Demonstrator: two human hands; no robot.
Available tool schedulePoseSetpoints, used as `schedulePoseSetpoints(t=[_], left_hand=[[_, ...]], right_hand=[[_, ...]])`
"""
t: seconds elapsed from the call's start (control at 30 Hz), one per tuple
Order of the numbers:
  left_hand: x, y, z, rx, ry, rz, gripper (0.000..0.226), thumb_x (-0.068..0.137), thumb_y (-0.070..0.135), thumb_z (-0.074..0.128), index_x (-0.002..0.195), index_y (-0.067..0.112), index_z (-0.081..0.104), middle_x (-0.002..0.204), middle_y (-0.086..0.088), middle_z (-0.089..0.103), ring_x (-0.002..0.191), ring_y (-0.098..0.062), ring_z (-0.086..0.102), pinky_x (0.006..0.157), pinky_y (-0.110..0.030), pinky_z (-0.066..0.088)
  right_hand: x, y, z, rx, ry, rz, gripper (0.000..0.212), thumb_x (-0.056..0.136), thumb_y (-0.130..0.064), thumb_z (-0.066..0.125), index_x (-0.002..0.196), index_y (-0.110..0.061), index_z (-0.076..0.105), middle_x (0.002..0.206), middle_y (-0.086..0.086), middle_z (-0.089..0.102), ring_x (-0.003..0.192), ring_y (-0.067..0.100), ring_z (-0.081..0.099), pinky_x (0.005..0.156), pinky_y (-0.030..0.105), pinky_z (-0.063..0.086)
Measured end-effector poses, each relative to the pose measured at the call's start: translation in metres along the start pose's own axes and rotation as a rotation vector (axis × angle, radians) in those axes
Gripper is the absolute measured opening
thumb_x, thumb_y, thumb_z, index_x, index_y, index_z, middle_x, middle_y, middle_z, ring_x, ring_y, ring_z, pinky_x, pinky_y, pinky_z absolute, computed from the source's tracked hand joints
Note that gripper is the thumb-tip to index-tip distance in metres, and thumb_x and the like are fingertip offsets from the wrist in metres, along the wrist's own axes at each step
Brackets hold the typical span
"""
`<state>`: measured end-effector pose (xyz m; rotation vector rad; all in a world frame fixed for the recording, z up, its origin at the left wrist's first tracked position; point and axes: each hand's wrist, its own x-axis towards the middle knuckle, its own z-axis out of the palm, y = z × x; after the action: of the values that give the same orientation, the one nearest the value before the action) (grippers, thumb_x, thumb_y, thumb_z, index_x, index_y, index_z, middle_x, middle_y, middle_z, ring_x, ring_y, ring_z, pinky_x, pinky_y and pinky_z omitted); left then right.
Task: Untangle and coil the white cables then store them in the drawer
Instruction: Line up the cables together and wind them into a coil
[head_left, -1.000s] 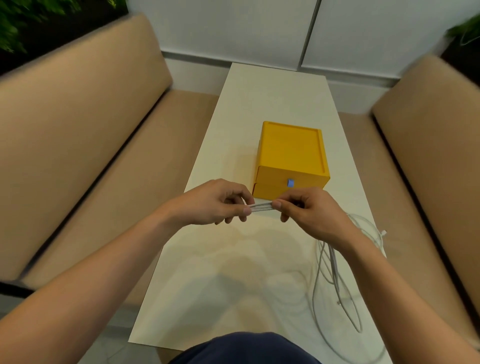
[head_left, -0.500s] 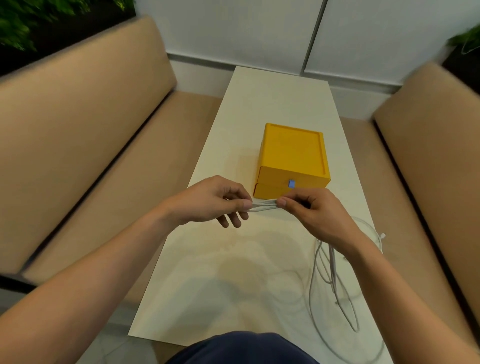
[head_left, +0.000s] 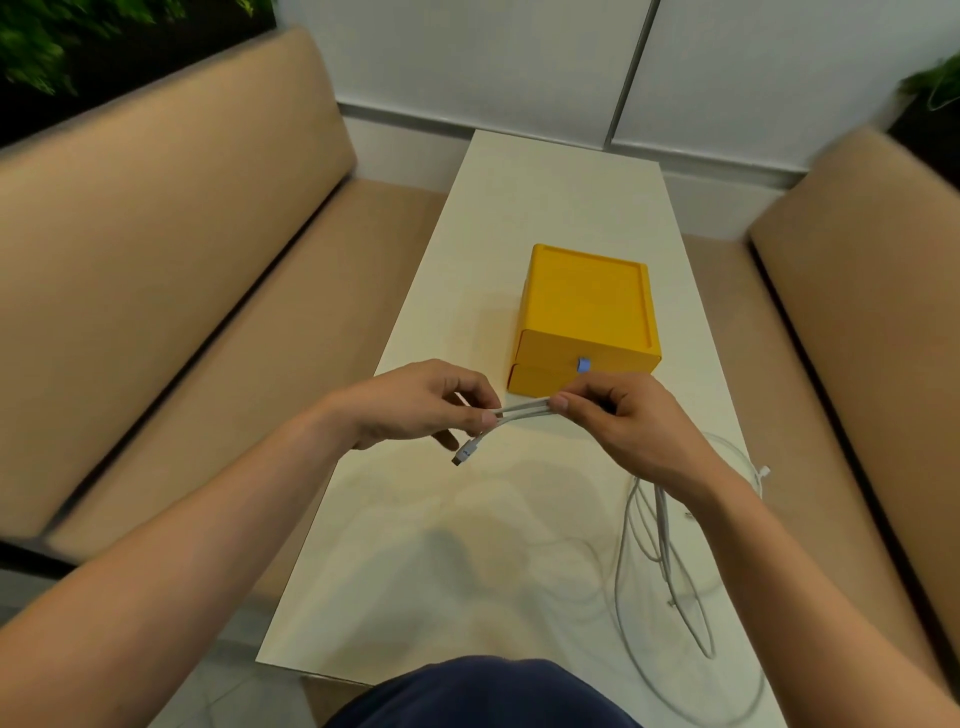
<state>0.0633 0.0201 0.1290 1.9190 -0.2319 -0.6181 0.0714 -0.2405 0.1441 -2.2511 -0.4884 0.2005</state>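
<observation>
A long white table (head_left: 545, 208) carries a yellow drawer box (head_left: 587, 306). Just in front of the box, the left hand (head_left: 415, 405) and right hand (head_left: 623, 421) each pinch the white cables (head_left: 524, 408), a thin bundle of parallel strands stretched left to right between them. Slack loops trail on the table under the right wrist. One plug (head_left: 465, 452) points down-left below the left fingers.

tan benches (head_left: 156, 270), white table (head_left: 545, 208), pale wall (head_left: 467, 62)
</observation>
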Motion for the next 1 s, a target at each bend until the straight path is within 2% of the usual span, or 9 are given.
schedulePoseSetpoints(t=[0.1, 0.17, 0.23, 0.33, 0.43, 0.57, 0.73, 0.9, 1.0], left_hand=[[0.000, 0.003, 0.001, 0.015, -0.020, 0.004, 0.019, 0.104, 0.028, 0.061, 0.106, 0.017, 0.076, 0.097, 0.003, 0.078, 0.088, -0.006, 0.070, 0.077, -0.023, 0.055], [0.000, 0.005, 0.002, -0.027, -0.057, -0.003, 0.024, 0.107, 0.027, 0.055, 0.109, 0.013, 0.074, 0.102, -0.002, 0.079, 0.093, -0.011, 0.073, 0.077, -0.023, 0.054], [0.001, 0.005, 0.003, -0.074, -0.083, -0.013, 0.025, 0.109, 0.025, 0.051, 0.112, 0.009, 0.069, 0.105, -0.007, 0.079, 0.098, -0.020, 0.075, 0.084, -0.032, 0.058], [0.003, 0.006, 0.006, -0.148, -0.130, -0.029, 0.027, 0.111, 0.022, 0.046, 0.120, 0.007, 0.066, 0.111, -0.013, 0.077, 0.105, -0.030, 0.074, 0.093, -0.044, 0.058], [0.004, 0.008, 0.009, -0.278, -0.154, -0.075, 0.028, 0.111, 0.019, 0.043, 0.123, 0.004, 0.063, 0.116, -0.017, 0.075, 0.106, -0.035, 0.074, 0.088, -0.043, 0.060], [0.003, 0.008, 0.008, -0.280, -0.173, -0.094, 0.031, 0.111, 0.025, 0.044, 0.124, 0.004, 0.064, 0.112, -0.018, 0.074, 0.099, -0.035, 0.074, 0.090, -0.048, 0.058], [0.005, 0.011, 0.010, -0.186, -0.177, -0.102, 0.038, 0.108, 0.036, 0.047, 0.122, 0.008, 0.069, 0.088, -0.012, 0.068, 0.081, -0.026, 0.070, 0.078, -0.036, 0.059], [0.005, 0.009, 0.007, -0.223, -0.213, -0.055, 0.028, 0.108, 0.020, 0.050, 0.113, 0.000, 0.069, 0.096, -0.011, 0.074, 0.094, -0.026, 0.073, 0.083, -0.035, 0.059], [0.002, 0.012, 0.004, -0.234, -0.243, -0.052, 0.029, 0.107, 0.019, 0.051, 0.116, -0.003, 0.068, 0.095, -0.013, 0.074, 0.092, -0.028, 0.072, 0.080, -0.031, 0.058]], right_hand=[[-0.001, -0.001, -0.001, 0.022, 0.007, 0.009, 0.019, 0.100, -0.035, 0.064, 0.096, -0.024, 0.078, 0.077, 0.012, 0.066, 0.069, 0.026, 0.051, 0.060, 0.035, 0.036], [-0.001, -0.002, -0.002, 0.029, 0.011, 0.015, 0.019, 0.100, -0.035, 0.064, 0.096, -0.023, 0.078, 0.076, 0.010, 0.066, 0.064, 0.022, 0.049, 0.059, 0.034, 0.036], [-0.001, -0.003, -0.003, 0.047, 0.023, 0.033, 0.019, 0.100, -0.036, 0.064, 0.094, -0.024, 0.078, 0.074, 0.013, 0.063, 0.059, 0.014, 0.044, 0.058, 0.034, 0.034], [0.000, -0.002, -0.003, 0.136, 0.035, 0.071, 0.021, 0.100, -0.038, 0.064, 0.090, -0.024, 0.077, 0.073, 0.020, 0.054, 0.060, 0.015, 0.040, 0.058, 0.035, 0.032], [-0.001, 0.001, -0.004, 0.167, 0.038, 0.099, 0.023, 0.100, -0.038, 0.064, 0.089, -0.021, 0.076, 0.065, 0.007, 0.049, 0.058, 0.013, 0.038, 0.056, 0.034, 0.032], [-0.002, 0.003, -0.003, 0.134, 0.020, 0.096, 0.023, 0.100, -0.037, 0.063, 0.089, -0.021, 0.076, 0.061, -0.003, 0.056, 0.054, 0.009, 0.042, 0.052, 0.026, 0.035], [-0.001, 0.001, -0.004, 0.086, -0.008, 0.037, 0.020, 0.099, -0.038, 0.064, 0.092, -0.025, 0.078, 0.065, -0.005, 0.066, 0.053, 0.008, 0.042, 0.049, 0.022, 0.033], [0.001, -0.001, -0.010, 0.015, -0.027, -0.024, 0.012, 0.093, -0.038, 0.072, 0.095, -0.028, 0.078, 0.081, -0.011, 0.076, 0.060, 0.007, 0.052, 0.056, 0.028, 0.043], [0.001, -0.001, -0.017, 0.008, -0.126, -0.059, 0.007, 0.096, -0.030, 0.071, 0.097, -0.027, 0.077, 0.086, -0.011, 0.075, 0.073, 0.018, 0.061, 0.067, 0.039, 0.050]])
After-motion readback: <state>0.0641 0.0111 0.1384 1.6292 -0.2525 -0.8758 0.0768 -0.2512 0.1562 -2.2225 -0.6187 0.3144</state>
